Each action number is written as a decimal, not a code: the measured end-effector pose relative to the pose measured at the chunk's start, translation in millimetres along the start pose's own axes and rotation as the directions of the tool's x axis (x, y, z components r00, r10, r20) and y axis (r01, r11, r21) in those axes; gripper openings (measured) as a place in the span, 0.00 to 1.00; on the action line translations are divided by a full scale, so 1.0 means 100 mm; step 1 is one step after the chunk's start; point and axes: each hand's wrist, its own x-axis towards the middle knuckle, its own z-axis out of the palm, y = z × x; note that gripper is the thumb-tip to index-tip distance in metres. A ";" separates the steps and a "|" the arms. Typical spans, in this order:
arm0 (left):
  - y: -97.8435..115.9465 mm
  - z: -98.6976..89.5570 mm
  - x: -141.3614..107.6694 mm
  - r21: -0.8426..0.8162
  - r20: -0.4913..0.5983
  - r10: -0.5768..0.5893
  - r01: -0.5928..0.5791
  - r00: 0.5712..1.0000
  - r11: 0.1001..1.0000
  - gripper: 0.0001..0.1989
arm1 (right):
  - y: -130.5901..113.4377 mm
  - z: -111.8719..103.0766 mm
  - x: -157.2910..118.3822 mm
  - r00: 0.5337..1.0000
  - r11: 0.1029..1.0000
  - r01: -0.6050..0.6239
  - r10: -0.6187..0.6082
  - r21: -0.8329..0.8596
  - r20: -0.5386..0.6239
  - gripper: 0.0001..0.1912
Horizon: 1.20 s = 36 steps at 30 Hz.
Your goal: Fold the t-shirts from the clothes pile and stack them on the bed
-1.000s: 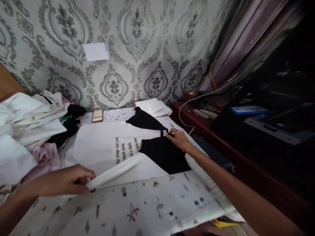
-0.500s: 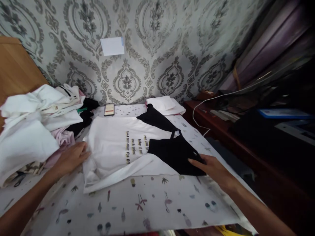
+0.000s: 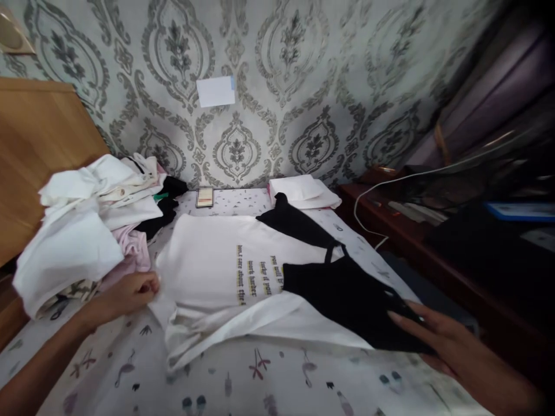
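Observation:
A white shirt [image 3: 208, 254] with black sleeve and shoulder parts lies spread on its side, its printed lettering running sideways to me. My left hand [image 3: 128, 296] is closed in a pinch on the white cloth at the left end, near the hem. On the right, my right hand [image 3: 451, 346] grips the lower black sleeve [image 3: 347, 300], thumb on top and the other fingers partly hidden beneath. The upper black part [image 3: 299, 225] reaches toward the wall. Along the near side, the white cloth is rumpled into folds.
A heap of clothes [image 3: 95, 202] lies at the left by a wooden board [image 3: 39, 162]. Folded white cloth [image 3: 299, 188] and a small framed card [image 3: 204, 197] sit near the wall. A white cable [image 3: 359, 214] crosses the dark furniture [image 3: 433, 254] at right. Patterned sheet [image 3: 225, 393] lies underneath.
My right hand has moved right and toward me with the black sleeve, which is drawn out further. My left hand has closed on the white cloth. The view has shifted left.

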 end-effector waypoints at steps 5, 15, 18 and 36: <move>-0.19 -0.12 0.32 0.146 0.057 0.058 -0.066 0.997 0.987 0.15 | -0.10 -0.10 0.36 0.985 0.912 0.167 -0.140 -0.375 0.097 0.11; 0.23 -0.53 2.09 0.442 -0.343 0.052 0.112 0.938 0.890 0.24 | -1.46 1.49 2.05 0.998 0.999 0.028 -0.031 0.042 0.063 0.22; 0.14 -0.53 2.29 0.465 -0.299 0.026 0.122 0.954 0.877 0.28 | -1.53 1.83 2.34 0.999 0.993 -0.015 0.009 0.115 0.048 0.27; 0.47 -0.76 2.13 0.583 -0.570 0.137 0.281 0.810 0.762 0.20 | -1.42 1.51 2.72 0.681 0.650 0.723 -0.613 0.235 -0.400 0.10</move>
